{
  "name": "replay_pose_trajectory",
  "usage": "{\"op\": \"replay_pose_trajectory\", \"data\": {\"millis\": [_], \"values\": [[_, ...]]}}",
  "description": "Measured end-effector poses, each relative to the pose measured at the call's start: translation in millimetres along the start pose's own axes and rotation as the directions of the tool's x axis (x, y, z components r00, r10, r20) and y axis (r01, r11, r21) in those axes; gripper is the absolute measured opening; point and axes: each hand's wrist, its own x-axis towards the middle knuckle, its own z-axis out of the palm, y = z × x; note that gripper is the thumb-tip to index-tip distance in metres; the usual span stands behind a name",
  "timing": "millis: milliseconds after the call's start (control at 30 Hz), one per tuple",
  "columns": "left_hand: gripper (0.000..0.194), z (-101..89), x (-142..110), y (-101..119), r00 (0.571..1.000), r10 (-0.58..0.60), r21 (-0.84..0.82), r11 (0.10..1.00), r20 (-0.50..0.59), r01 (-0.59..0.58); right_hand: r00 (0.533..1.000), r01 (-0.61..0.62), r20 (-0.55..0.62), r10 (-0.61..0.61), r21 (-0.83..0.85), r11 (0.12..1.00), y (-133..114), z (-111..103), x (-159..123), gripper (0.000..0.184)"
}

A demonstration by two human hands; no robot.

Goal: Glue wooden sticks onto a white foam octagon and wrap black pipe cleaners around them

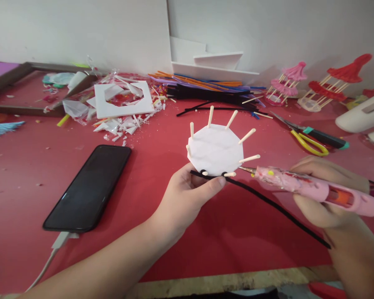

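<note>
My left hand (190,193) pinches the near edge of a white octagonal foam piece (216,148) with several wooden sticks standing out around its rim. A black pipe cleaner (268,201) runs from under that edge toward the lower right. My right hand (327,195) is wrapped round a pink glue gun (314,189). Its metal nozzle points left and almost touches the foam piece's near right edge.
A black phone (89,187) with a white cable lies to the left on the red table (143,232). Foam scraps and a cut white sheet (123,99) sit behind it. Pipe cleaners (205,89), yellow scissors (310,141) and finished stick-and-foam models (333,83) lie at the back right.
</note>
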Motion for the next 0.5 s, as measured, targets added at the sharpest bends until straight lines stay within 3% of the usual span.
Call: {"op": "replay_pose_trajectory", "data": {"millis": [133,333,500], "values": [[0.02,-0.3,-0.5,-1.3,1.0,-0.005,-0.03,1.0,0.018,0.006,0.99,0.144,-0.014,-0.143,0.039,0.989,-3.4,0.5,4.8,0.01],[0.018,0.0,-0.7,-1.0,1.0,0.007,-0.036,0.999,0.029,-0.006,0.998,0.061,0.004,-0.061,-0.031,0.998,-7.1,-1.7,8.9,0.006],[0.018,-1.7,-0.2,-1.7,0.998,0.024,-0.056,0.998,0.057,-0.021,0.987,0.159,-0.008,-0.16,-0.063,0.985,-3.4,-3.1,12.2,0.007]]}}
